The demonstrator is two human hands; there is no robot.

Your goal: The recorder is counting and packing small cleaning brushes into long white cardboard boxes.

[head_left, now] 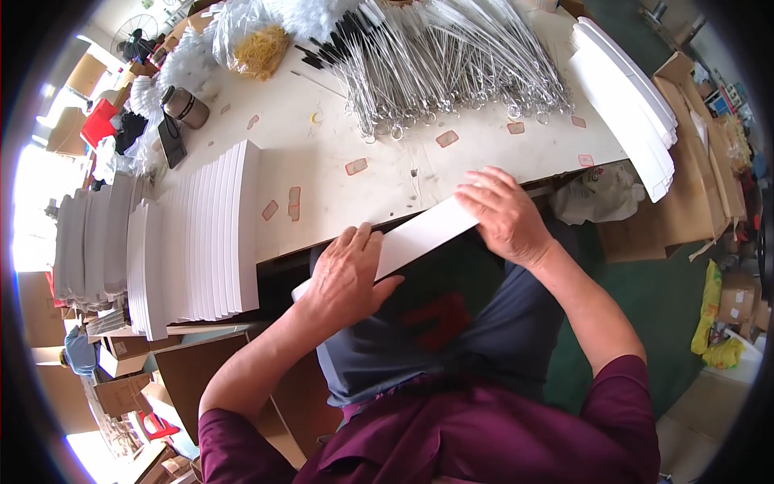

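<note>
A long, narrow white box (pixel 427 235) lies slantwise above my lap, by the near edge of the table. Over its left end, my left hand (pixel 343 273) rests with fingers curled across the top and the thumb along the near side. My right hand (pixel 504 214) grips the other end, which its fingers partly cover. Across the table stands a row of similar white boxes (pixel 211 234) on the left. Thin wire brushes with ring ends (pixel 451 73) lie heaped at the far side.
Flat white cartons (pixel 625 101) overhang the table's right edge beside a brown cardboard box (pixel 693 161). A metal bottle (pixel 185 107), a phone (pixel 172 141) and a bag of yellow ties (pixel 260 52) sit far left. Small red-bordered labels (pixel 356 166) dot the tabletop (pixel 322 194).
</note>
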